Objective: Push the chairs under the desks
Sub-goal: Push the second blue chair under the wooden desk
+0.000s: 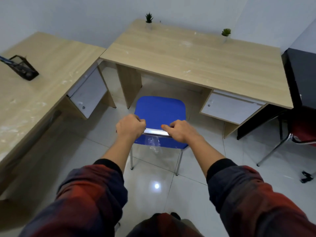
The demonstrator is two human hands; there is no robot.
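Observation:
A blue chair (159, 111) with chrome legs stands on the tiled floor in front of a light wooden desk (193, 55). Its seat faces the desk's knee space, and the seat's front edge lies just short of the desktop's near edge. My left hand (130, 125) and my right hand (179, 130) both grip the top of the chair's backrest, a shiny metal bar showing between them. A red chair (302, 132) with chrome legs stands at the right, partly under a black desk (302, 74).
A second wooden desk (39, 69) runs along the left, with a black mesh pen holder (24, 67) on it. Two small potted plants (149, 19) stand at the back of the middle desk. White drawer units hang under both wooden desks. A black object (307, 176) lies on the floor at right.

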